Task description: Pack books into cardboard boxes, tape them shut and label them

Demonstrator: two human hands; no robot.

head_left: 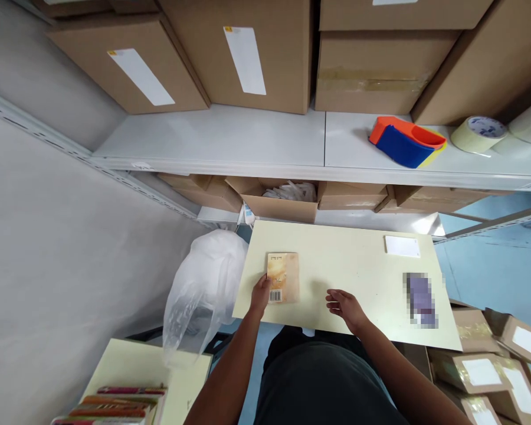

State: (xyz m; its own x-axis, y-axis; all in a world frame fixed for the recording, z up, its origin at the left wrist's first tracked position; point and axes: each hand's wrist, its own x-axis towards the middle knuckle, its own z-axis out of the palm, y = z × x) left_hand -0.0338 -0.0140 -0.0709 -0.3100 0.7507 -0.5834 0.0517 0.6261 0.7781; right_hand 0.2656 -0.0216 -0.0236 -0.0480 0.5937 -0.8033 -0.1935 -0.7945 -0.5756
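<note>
A small tan and yellow book [287, 274] with a barcode near its lower left corner is at the left part of the pale table [349, 260]. My left hand [261, 293] grips its left edge, thumb on the cover and fingers hidden beneath. To the right of the book, my right hand [343, 304] hovers over the table with its fingers stretched out and nothing in them. A faint shadow lies between that hand and the book.
A white pad [402, 246] and a blurred purple item [421, 300] lie at the table's right. A plastic bag [203, 277] hangs left; books [115, 407] stand lower left. Cardboard boxes [473, 366] crowd lower right. Above, the shelf [230, 139] bears boxes, tape [478, 133] and a coloured holder [402, 144].
</note>
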